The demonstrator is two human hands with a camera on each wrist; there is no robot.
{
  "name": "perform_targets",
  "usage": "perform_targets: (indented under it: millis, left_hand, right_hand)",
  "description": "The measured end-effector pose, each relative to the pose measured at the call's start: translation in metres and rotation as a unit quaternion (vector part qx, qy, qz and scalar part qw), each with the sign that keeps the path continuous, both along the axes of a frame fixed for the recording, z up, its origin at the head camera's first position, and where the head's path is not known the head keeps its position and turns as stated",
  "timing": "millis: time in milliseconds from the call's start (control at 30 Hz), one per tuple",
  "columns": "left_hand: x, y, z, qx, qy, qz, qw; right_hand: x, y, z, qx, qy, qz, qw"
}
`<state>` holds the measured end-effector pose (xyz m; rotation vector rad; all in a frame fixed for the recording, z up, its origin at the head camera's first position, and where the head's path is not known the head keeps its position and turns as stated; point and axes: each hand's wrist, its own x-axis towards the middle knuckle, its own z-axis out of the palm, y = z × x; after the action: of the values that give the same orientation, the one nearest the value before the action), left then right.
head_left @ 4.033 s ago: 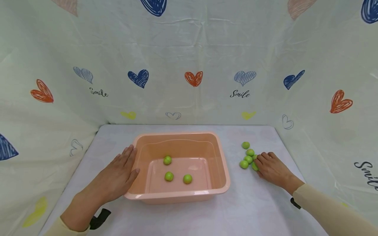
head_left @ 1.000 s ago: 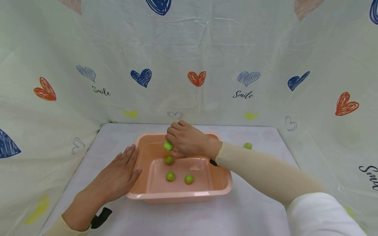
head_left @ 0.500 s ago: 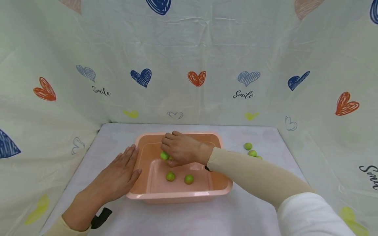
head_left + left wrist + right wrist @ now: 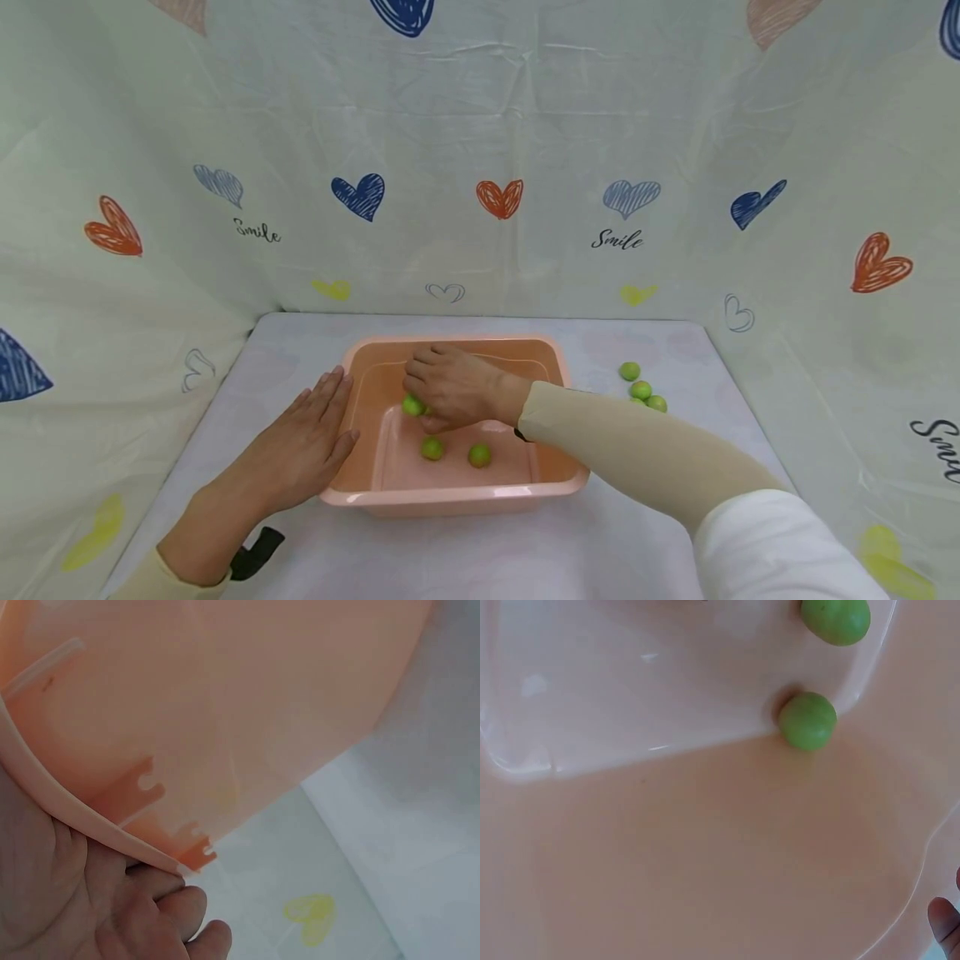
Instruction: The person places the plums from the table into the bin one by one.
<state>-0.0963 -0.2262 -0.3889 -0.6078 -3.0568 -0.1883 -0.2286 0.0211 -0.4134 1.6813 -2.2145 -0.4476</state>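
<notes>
In the head view, a pink plastic basin stands on the table. My left hand lies with straight fingers against its left rim; in the left wrist view the fingers lie along the rim. My right hand is inside the basin, its curled fingers holding a small round green fruit. A sliver of green beside it is mostly hidden by the hand. Nearer me, two more green fruits lie on the basin floor. The right wrist view shows two green fruits in the basin, without the right hand's fingers.
Right of the basin, several loose green fruits lie on the white-covered table, partly hidden behind the right sleeve. A pale curtain printed with hearts encloses the table at the back and sides.
My right hand has gone from the loose fruits into the basin carrying a green fruit. Over the last second it has sunk lower and slightly left. The left hand stays at the rim.
</notes>
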Motion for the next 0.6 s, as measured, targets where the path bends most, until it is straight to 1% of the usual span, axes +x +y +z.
perform_targets:
  millis: [267, 367, 500, 600]
  left_hand:
    - [-0.001, 0.001, 0.000, 0.001, -0.002, -0.001, 1.0000]
    - [-0.001, 0.001, 0.000, 0.002, -0.006, 0.004, 1.0000]
    - [-0.001, 0.001, 0.000, 0.003, -0.010, 0.007, 0.9999]
    - [-0.001, 0.001, 0.000, 0.005, -0.015, 0.007, 0.9999]
  right_hand:
    - [0.001, 0.000, 0.001, 0.000, -0.014, -0.026, 1.000]
    - [0.000, 0.002, 0.003, -0.004, -0.004, -0.026, 1.000]
    - [-0.002, 0.004, 0.011, -0.031, 0.007, -0.030, 0.999]
    - [-0.004, 0.006, 0.020, -0.065, 0.010, -0.035, 0.997]
